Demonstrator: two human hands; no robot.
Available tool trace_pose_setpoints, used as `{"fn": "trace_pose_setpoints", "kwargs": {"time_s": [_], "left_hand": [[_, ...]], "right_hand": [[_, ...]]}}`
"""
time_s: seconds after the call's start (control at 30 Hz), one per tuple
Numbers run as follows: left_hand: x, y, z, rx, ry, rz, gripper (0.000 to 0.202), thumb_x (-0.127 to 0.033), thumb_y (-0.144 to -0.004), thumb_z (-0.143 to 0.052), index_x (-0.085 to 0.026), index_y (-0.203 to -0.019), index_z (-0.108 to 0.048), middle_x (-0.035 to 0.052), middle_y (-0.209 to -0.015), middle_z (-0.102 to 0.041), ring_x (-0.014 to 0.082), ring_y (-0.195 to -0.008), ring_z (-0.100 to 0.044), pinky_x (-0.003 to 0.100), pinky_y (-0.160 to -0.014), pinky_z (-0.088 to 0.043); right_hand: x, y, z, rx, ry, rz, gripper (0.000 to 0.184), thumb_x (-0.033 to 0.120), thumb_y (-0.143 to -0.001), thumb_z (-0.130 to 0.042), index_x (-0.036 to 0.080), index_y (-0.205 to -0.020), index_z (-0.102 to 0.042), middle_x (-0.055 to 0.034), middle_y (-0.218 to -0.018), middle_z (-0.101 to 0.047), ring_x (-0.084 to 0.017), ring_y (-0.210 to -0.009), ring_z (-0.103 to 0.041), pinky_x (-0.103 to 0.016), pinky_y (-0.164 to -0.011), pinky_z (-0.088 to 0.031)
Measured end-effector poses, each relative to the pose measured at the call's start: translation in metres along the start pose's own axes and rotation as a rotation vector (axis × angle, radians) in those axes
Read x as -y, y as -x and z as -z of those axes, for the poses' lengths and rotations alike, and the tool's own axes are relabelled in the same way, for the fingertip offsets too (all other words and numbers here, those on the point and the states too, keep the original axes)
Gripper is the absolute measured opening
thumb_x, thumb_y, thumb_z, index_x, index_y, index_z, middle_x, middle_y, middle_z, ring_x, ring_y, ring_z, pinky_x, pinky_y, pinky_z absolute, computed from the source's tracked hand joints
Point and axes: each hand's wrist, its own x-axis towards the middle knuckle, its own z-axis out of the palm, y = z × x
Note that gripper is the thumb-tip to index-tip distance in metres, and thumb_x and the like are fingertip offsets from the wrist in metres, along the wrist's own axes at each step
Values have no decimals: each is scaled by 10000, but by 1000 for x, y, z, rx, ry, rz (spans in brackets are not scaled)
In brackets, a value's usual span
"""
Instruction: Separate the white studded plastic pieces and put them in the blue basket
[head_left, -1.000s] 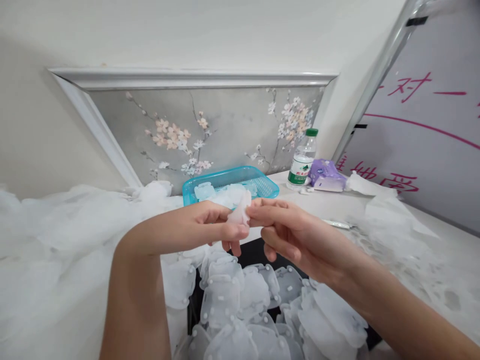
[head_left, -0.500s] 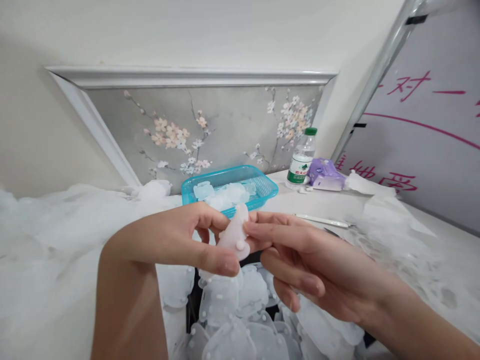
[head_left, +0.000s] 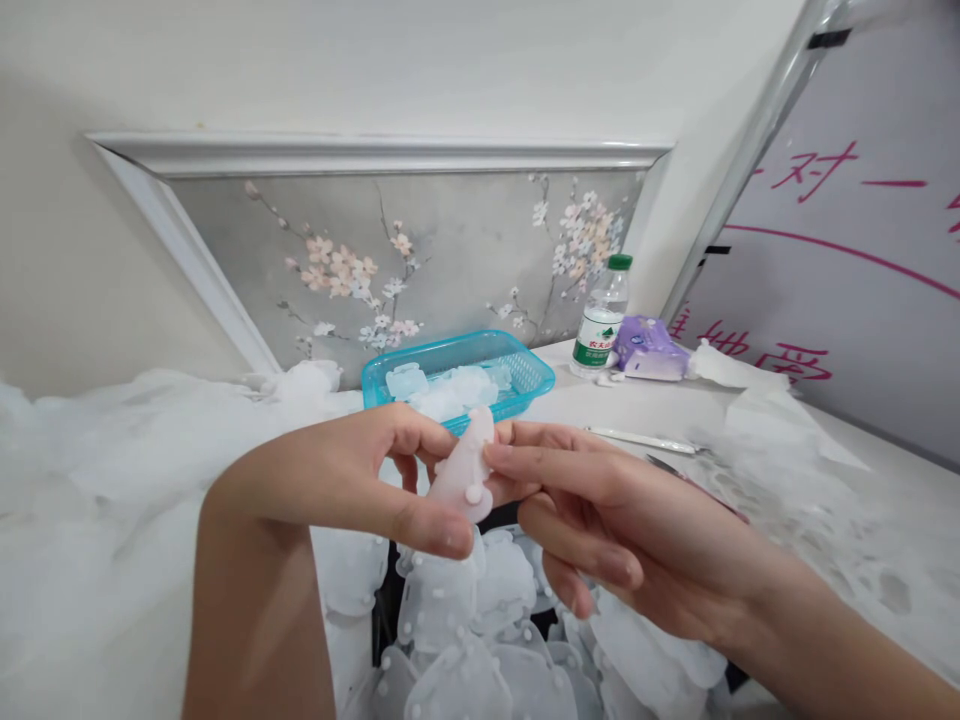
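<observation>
the piece [head_left: 459, 480] is held lower than it was a second ago, and it has been turned: then it was shown higher and smaller, overlapping the basket [head_left: 534, 378]; now more of its face is seen, with a round knob [head_left: 474, 494]. both hands have been lowered with it, and the lower fingers of the right hand [head_left: 630, 510] have been spread. more of the slim tool [head_left: 645, 441] on the table [head_left: 660, 405] has been uncovered, as has a blade [head_left: 664, 465] beyond that hand. since half a second ago, hardly anything has been changed. the piece is thin and tapered, cloudy white with a faint pink cast, its narrow end pointed up, the knob set near its wider, rounded end. it is grasped by the fingertips of both hands, the thumb of the left hand [head_left: 352, 475] being laid low beside it. it is held in the air above the pile [head_left: 442, 600], before the basket's near edge. more pieces are held in the basket, at the table's far edge; toward the far right corner, the bottle [head_left: 596, 330] and pack [head_left: 651, 345] are set side by side.
</observation>
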Motion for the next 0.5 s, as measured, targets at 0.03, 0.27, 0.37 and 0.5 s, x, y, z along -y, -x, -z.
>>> {"fn": "trace_pose_setpoints", "kwargs": {"time_s": [0.03, 0.27, 0.37, 0.5], "left_hand": [[0, 0, 0, 2, 5, 1, 203, -387, -659, -694, -207, -753, -689, -23, -744, -662, 127, -678, -565, 196, -626, -418], [-1, -1, 0, 11, -12, 5, 214, -392, -670, -690, -200, -764, -678, -29, -746, -653, 112, -675, -554, 182, -628, -413], [1, -1, 0, 15, -44, 14, 272, -446, -690, -676, -191, -786, -666, -17, -762, -643, 123, -711, -553, 191, -645, -414], [9, -2, 3, -7, -67, 112, 344, -528, -759, -611, -185, -781, -618, -16, -745, -568, 112, -694, -502, 192, -599, -380]], "right_hand": [[0, 0, 0, 0, 3, 3, 309, 378, -807, -487, 106, -886, -365, 105, -583, -413, 72, -285, -260, -84, -440, -441], [-1, 2, 0, -20, 16, -5, 323, 397, -801, -488, 113, -890, -365, 108, -552, -370, 69, -287, -258, -86, -438, -432], [0, 1, 1, -43, 32, -8, 348, 413, -781, -507, 113, -899, -374, 108, -519, -345, 64, -294, -263, -97, -458, -447], [3, -3, 2, -156, 96, -9, 441, 354, -723, -573, 145, -1070, -399, 103, -547, -429, 68, -317, -266, -108, -460, -441]]}}
